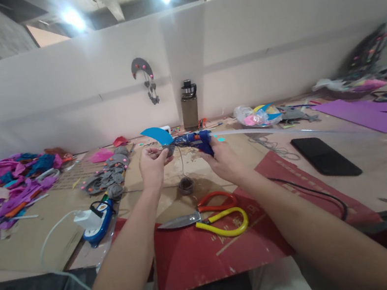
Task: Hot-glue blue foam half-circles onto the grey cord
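Note:
My left hand (153,166) pinches a blue crescent-shaped piece (156,134), with a small grey piece (169,150) at its lower end. In my right hand (224,157) is a blue hot glue gun (203,138), its nozzle pointing left against or very near the crescent's lower end; I cannot tell which. A long clear glue stick (261,129) sticks out behind the gun. Grey string (182,164) hangs from the held piece toward a small coil (186,185) on the board. Scissors (224,217) with one red and one yellow handle lie open below my hands.
A water bottle (190,108) stands by the wall. On the left are felt scraps (16,179), grey decorated pieces (107,175) and a blue power strip (100,225). A black phone (325,156) and purple sheets (371,113) lie right. A crescent ornament (142,68) hangs on the wall.

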